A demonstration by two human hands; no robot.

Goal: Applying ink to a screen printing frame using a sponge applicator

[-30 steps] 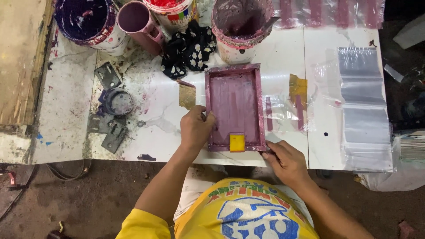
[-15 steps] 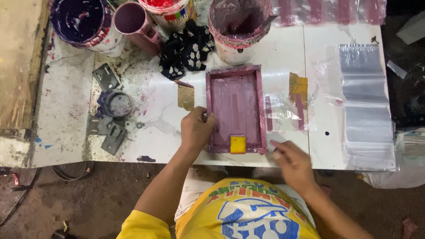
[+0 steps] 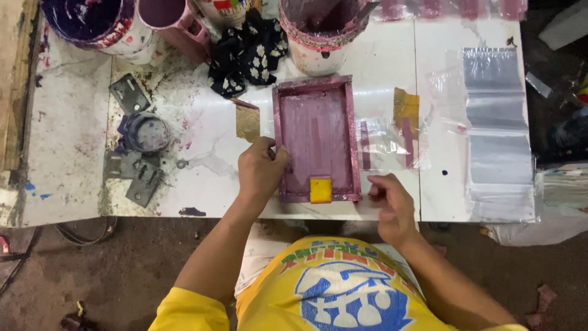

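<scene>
Since the earlier frames my right hand (image 3: 392, 205) has slid off the near right corner of the pink printing frame (image 3: 317, 138) and now sits just to the right of it, by the table's (image 3: 392, 55) near edge; my left hand (image 3: 260, 171) has kept its place on the frame's left rail.

To do this well, I judge the frame should lie flat and square while the left hand presses it down, so the mesh does not creep over whatever lies beneath; the right hand should work in small moves beside the frame rather than nudging it.

My left hand is half curled; the fingers bend over the left rail, thumb at the outer side, touching the wood and pinning it rather than lifting it. My right hand is loosely closed, fingertips gathered toward the thumb; I cannot tell whether it pinches anything, perhaps the edge of a clear film, but nothing definite shows between the fingers.

A small yellow block (image 3: 320, 189) rests inside the frame at its near rail; to the right of the frame lies a clear plastic bag with pink stripes (image 3: 386, 144), and farther right a stack of clear bags (image 3: 499, 135); beyond the frame's far rail stands a paint-smeared bucket (image 3: 321, 37); to the frame's far left lies a dark floral cloth (image 3: 245, 55).
</scene>
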